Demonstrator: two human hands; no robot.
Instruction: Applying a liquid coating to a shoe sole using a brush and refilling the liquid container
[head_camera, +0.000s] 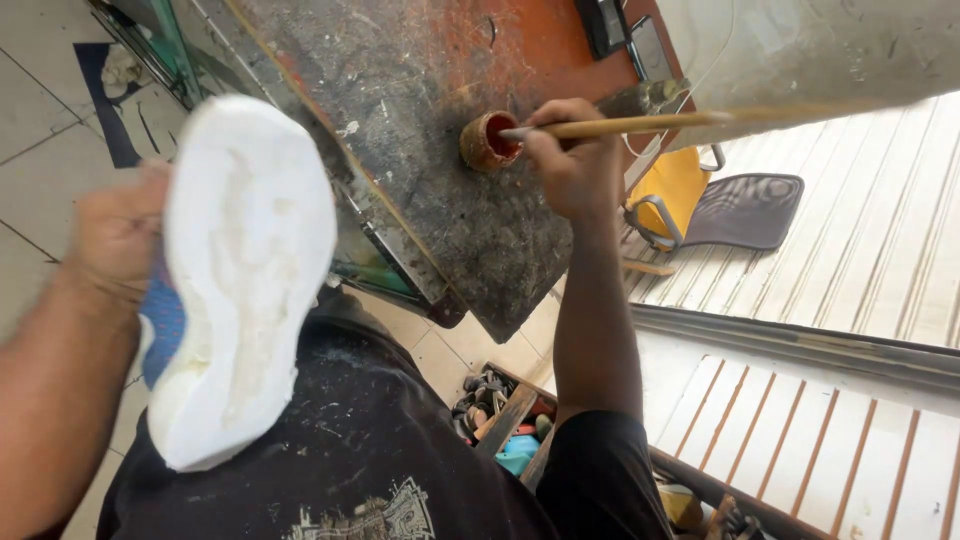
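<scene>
While the left hand (118, 232) holds up a shoe (240, 270) with its white sole facing the camera, the right hand (575, 165) holds a long wooden brush (640, 125) over a dirty work table (420, 120). The shoe is big in the view and hides most of the left hand's fingers, so only the back of that hand and the thumb side show. Its fingers are wrapped around the blue upper part of the shoe, which peeks out at the left edge of the sole. The shoe looks a bit blurry.

The right hand's fingers are closed tight around the brush handle. The brush tip sits in a small round pot (488, 140) on the table. The pot has red stuff inside it, and its rim is crusty and brown. The far end of the brush handle is blurred.

At the top of the table lie two dark flat things (625, 35), cut off by the picture's edge. Just past the table's right side stand a yellow chair (670, 190) and a dark mat (745, 210). Below the table, near the person's dark shirt (370, 450), is a wooden box (505, 415) full of small tools and bits that are hard to make out. A tiled floor (40, 130) shows on the left.
</scene>
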